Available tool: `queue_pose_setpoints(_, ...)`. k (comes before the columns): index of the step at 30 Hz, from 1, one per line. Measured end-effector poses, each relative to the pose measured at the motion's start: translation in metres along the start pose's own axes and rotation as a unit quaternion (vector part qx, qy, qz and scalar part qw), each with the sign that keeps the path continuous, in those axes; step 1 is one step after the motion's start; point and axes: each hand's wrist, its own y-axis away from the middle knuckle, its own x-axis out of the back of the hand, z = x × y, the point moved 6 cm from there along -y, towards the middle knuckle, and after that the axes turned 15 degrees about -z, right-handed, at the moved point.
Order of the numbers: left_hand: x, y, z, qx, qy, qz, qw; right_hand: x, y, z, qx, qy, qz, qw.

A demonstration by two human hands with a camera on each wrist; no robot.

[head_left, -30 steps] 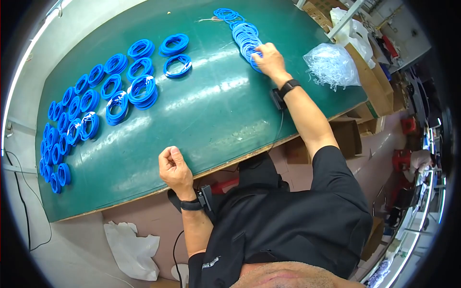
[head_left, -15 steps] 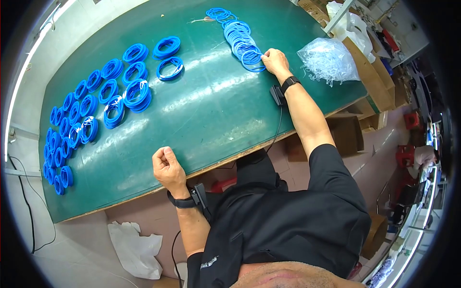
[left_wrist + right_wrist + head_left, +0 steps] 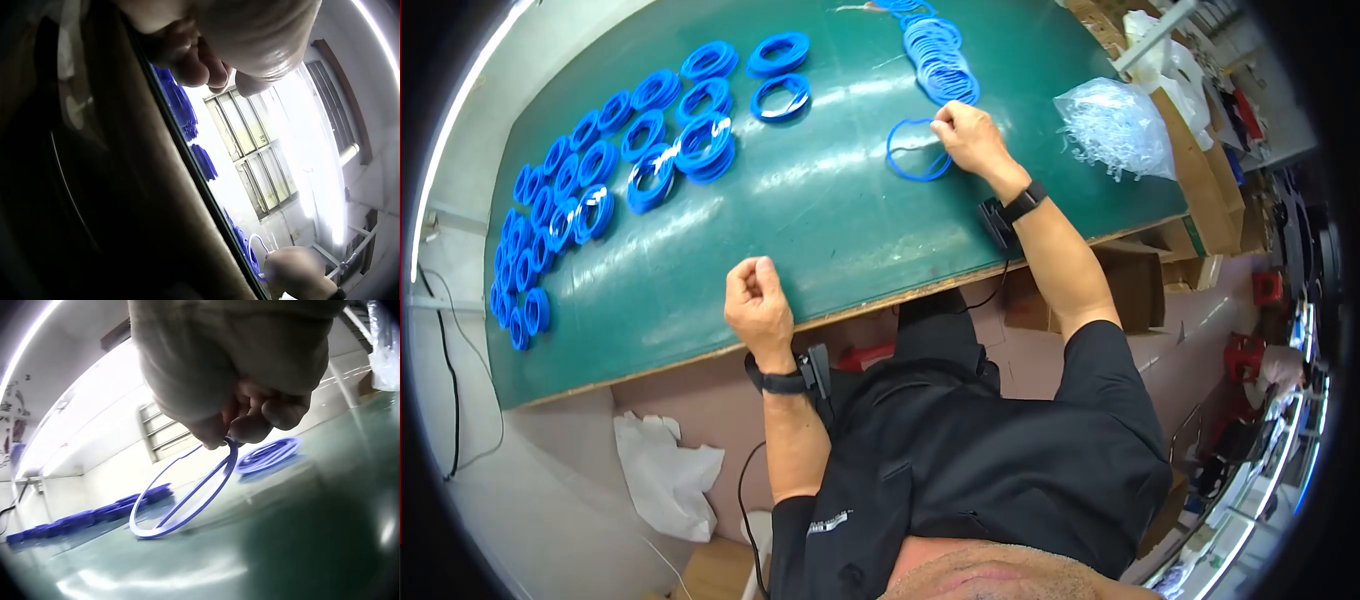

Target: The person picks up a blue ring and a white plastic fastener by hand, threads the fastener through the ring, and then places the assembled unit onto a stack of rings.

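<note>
My right hand (image 3: 972,140) pinches a thin blue ring (image 3: 915,179) between thumb and fingers over the green table. In the right wrist view the held ring (image 3: 156,533) hangs tilted from the fingertips, its low side close over the tabletop. Just beyond this hand, an overlapping row of similar blue rings (image 3: 935,50) lies on the table. My left hand (image 3: 760,315) is at the table's near edge, fingers loosely curled and thumb up, with nothing visible in it. The left wrist view also shows its curled fingers (image 3: 194,69).
Several bundles of blue rings (image 3: 656,92) stand in rows across the table's left side. A clear plastic bag of pale strips (image 3: 1115,130) lies at the right, beside cardboard (image 3: 1200,185). The table's wooden near edge (image 3: 870,302) runs just before my body.
The right hand has drawn a blue ring off the near end of the row, toward my body, and the ring is now apart from it. My left hand stays by the table edge.
</note>
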Motion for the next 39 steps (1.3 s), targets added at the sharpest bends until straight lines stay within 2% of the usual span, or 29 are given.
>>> queue_pose_setpoints(1, -0.001, 0.0, 0.001, -0.006, 0.001, -0.005, 1.0, -0.013, 0.007, -0.021, 0.044, 0.0, -0.031, 0.999)
queue_pose_setpoints(5, -0.002, -0.002, 0.004, -0.016, -0.056, -0.017, 0.998, -0.062, 0.037, -0.092, 0.139, 0.006, -0.132, 0.981)
queue_pose_setpoints(6, -0.003, -0.002, 0.009, -0.041, -0.078, -0.027, 0.996, -0.069, 0.04, -0.104, 0.145, 0.001, -0.142, 0.979)
queue_pose_setpoints(8, -0.006, -0.002, 0.017, -0.092, -0.122, -0.053, 0.987, -0.076, 0.047, -0.129, 0.191, -0.013, -0.116, 0.975)
queue_pose_setpoints(12, -0.009, -0.002, 0.027, -0.122, -0.173, -0.06, 0.975, -0.08, 0.067, -0.145, 0.245, -0.024, -0.083, 0.966)
queue_pose_setpoints(17, -0.014, 0.0, 0.027, -0.093, -0.181, -0.072, 0.976, -0.067, 0.104, -0.15, 0.307, 0.034, -0.076, 0.948)
queue_pose_setpoints(25, -0.019, -0.001, 0.026, -0.077, -0.217, -0.088, 0.969, -0.08, 0.148, -0.154, 0.336, 0.003, -0.068, 0.939)
queue_pose_setpoints(33, -0.022, -0.005, 0.027, -0.054, -0.237, -0.124, 0.962, -0.096, 0.161, -0.163, 0.332, -0.007, -0.042, 0.942)
queue_pose_setpoints(39, -0.029, -0.014, 0.027, -0.081, -0.289, -0.13, 0.945, -0.096, 0.164, -0.164, 0.343, -0.005, -0.035, 0.939)
